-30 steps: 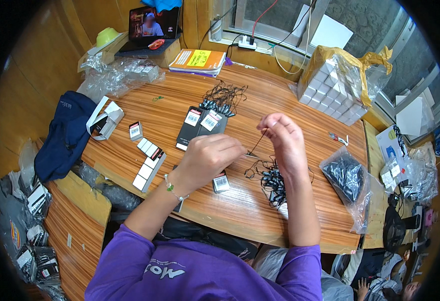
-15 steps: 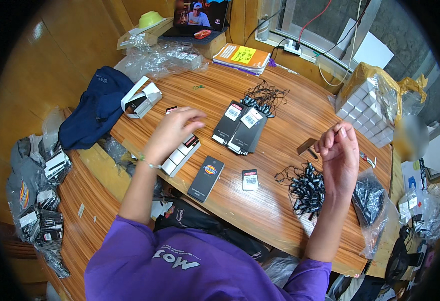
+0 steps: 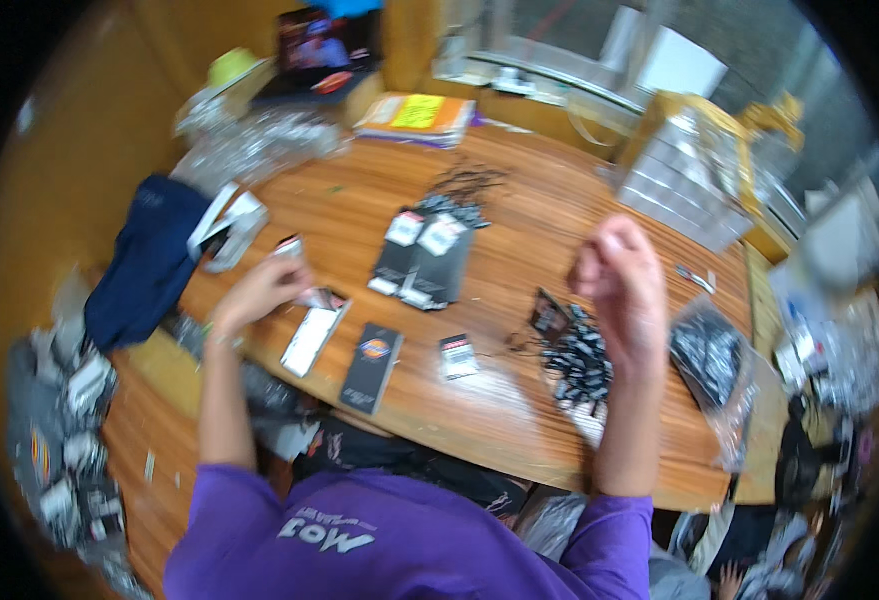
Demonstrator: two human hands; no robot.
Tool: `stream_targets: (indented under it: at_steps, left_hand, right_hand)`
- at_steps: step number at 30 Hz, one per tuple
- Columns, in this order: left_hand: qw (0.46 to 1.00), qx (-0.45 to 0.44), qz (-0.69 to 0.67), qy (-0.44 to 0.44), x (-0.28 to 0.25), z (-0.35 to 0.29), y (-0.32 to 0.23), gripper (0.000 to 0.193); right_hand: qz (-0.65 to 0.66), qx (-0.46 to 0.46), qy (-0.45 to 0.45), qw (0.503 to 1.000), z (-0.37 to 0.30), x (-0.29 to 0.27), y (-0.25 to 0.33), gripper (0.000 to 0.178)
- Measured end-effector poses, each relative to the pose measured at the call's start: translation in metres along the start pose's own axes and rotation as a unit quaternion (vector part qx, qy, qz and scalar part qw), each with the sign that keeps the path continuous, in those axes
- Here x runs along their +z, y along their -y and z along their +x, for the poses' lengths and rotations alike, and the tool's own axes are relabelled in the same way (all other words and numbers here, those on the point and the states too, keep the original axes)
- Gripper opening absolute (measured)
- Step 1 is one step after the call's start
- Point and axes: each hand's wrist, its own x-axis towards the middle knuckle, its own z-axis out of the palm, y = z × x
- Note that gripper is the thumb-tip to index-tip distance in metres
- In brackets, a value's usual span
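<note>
My left hand (image 3: 277, 282) is over a row of small white-and-black label cards (image 3: 311, 338), its fingers bent together at the far end; what they pinch is blurred. My right hand (image 3: 619, 275) is raised with its fingers curled and pressed together, nothing clear between them. Just left of it is a dark card (image 3: 550, 316); whether it hangs from the hand I cannot tell. Below lies a heap of black tag strings (image 3: 579, 365). A black hang tag (image 3: 370, 370) and a small label card (image 3: 458, 357) lie near the table edge. Farther back are strung black hang tags (image 3: 421, 260).
A small white box (image 3: 227, 228) sits by a navy cloth bag (image 3: 144, 265). Notebooks (image 3: 416, 118) and a laptop (image 3: 324, 50) stand at the back. A wrapped block of small boxes (image 3: 687, 180) and a plastic bag of black strings (image 3: 709, 350) are at the right.
The view has shifted, and things sit farther left in it. My left hand's fingers have drawn together at the label cards. The dark card by my right hand is turned differently.
</note>
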Motion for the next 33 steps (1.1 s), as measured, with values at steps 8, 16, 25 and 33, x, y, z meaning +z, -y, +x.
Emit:
stream_targets:
  at_steps: [8, 16, 25, 33]
  left_hand:
    - [0.971, -0.119, -0.149, -0.146, 0.008, -0.03, 0.0, 0.012]
    - [0.979, -0.192, -0.004, -0.076, 0.005, -0.044, -0.056, 0.034]
    - [0.967, -0.166, -0.18, -0.069, 0.016, -0.05, -0.021, 0.026]
    - [0.965, -0.155, -0.183, -0.106, 0.027, -0.045, -0.034, 0.027]
  right_hand:
    - [0.031, 0.017, 0.03, 0.999, 0.006, -0.004, -0.002, 0.009]
    - [0.04, -0.016, 0.052, 0.998, 0.006, -0.007, -0.009, 0.009]
    - [0.029, -0.043, 0.056, 0.997, 0.011, -0.005, -0.009, 0.009]
    - [0.036, -0.029, 0.033, 0.998, 0.01, -0.013, -0.008, 0.011]
